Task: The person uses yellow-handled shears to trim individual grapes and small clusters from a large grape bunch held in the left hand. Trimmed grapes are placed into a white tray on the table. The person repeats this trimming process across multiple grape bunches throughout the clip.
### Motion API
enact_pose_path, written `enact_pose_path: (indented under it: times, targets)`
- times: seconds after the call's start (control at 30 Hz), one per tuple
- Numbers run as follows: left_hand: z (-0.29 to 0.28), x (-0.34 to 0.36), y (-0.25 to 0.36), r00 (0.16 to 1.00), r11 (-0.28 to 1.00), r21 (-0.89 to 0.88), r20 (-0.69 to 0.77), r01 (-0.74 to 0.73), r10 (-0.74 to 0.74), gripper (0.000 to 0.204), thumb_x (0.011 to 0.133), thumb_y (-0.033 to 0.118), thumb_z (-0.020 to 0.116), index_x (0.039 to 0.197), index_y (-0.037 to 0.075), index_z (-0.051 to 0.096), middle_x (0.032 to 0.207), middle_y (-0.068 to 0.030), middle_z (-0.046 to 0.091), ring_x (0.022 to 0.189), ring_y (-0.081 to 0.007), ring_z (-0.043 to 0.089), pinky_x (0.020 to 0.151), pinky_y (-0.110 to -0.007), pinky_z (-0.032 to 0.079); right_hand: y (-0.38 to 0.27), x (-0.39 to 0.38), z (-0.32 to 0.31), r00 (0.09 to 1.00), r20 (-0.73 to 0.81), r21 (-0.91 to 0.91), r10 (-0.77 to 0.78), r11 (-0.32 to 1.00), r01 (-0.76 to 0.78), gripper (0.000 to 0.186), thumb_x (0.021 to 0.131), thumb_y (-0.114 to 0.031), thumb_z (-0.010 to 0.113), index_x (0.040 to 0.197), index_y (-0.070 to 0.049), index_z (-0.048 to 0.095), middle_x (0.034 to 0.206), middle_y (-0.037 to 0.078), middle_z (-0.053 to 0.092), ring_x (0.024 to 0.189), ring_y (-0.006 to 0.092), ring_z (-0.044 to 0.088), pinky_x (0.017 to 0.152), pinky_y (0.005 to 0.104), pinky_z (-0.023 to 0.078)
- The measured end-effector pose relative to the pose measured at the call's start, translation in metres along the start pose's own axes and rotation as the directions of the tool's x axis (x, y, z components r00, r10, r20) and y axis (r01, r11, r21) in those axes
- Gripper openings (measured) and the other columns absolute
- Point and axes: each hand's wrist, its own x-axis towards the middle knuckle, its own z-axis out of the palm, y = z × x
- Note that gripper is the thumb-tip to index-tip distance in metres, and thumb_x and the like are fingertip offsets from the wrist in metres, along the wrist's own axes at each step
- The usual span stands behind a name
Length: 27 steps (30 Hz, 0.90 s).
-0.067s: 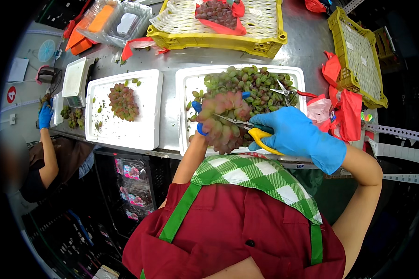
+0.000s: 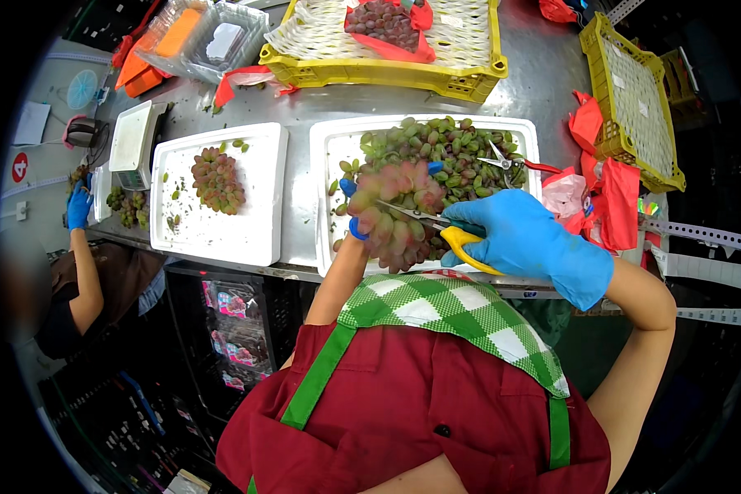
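In my left hand is a pinkish-green bunch of grapes, raised over a white tray. The bunch hides most of this blue-gloved hand; blue fingertips show at its sides. My right hand, also gloved in blue, is closed around scissors with yellow and dark handles. Their narrow blades reach over the bunch from its right side, and whether they touch a berry I cannot tell. Many loose green and reddish grapes lie in the tray beneath. Red-handled snips rest on them at the right.
A second white tray holds another grape bunch. Behind stands a yellow crate with red-wrapped grapes; another yellow crate is at right beside red wrapping. A scale and a co-worker's gloved hand are at left.
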Motion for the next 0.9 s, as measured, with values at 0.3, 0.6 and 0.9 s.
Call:
enact_pose_path:
  times: [0.3, 0.6, 0.9]
  targets:
    - [-0.002, 0.010, -0.008, 0.969, 0.795, -0.567, 0.228, 0.213, -0.096, 0.016, 0.081, 0.018, 0.053, 0.089, 0.004, 0.047, 0.091, -0.0077, 0.044, 0.089, -0.0239, 0.039, 0.075, -0.040, 0.037, 0.013, -0.012, 0.003, 1.000, -0.003, 0.024, 0.005, 1.000, -0.005, 0.045, 0.075, -0.038, 0.065, 0.104, -0.005, 0.056, 0.081, 0.016, 0.062, 0.071, 0.0339, 0.059, 0.061, 0.0374, 0.045]
    - [-0.006, 0.015, -0.007, 0.947, 0.786, -0.550, 0.290, 0.283, -0.139, 0.018, 0.082, 0.017, 0.052, 0.093, 0.004, 0.047, 0.096, -0.0083, 0.044, 0.092, -0.0236, 0.040, 0.078, -0.039, 0.037, 0.009, -0.011, -0.005, 0.999, 0.032, -0.124, 0.032, 0.992, -0.027, 0.047, 0.075, -0.043, 0.063, 0.101, -0.005, 0.056, 0.081, 0.018, 0.061, 0.071, 0.0353, 0.058, 0.060, 0.0408, 0.044]
    - [-0.007, 0.015, -0.005, 0.940, 0.780, -0.549, 0.307, 0.300, -0.146, 0.020, 0.083, 0.017, 0.051, 0.097, 0.003, 0.046, 0.100, -0.0089, 0.044, 0.096, -0.0234, 0.041, 0.081, -0.038, 0.038, 0.011, -0.007, -0.002, 0.996, -0.087, -0.201, 0.017, 0.979, -0.034, 0.041, 0.073, -0.038, 0.065, 0.101, -0.009, 0.059, 0.078, 0.015, 0.062, 0.068, 0.0331, 0.059, 0.057, 0.0408, 0.045]
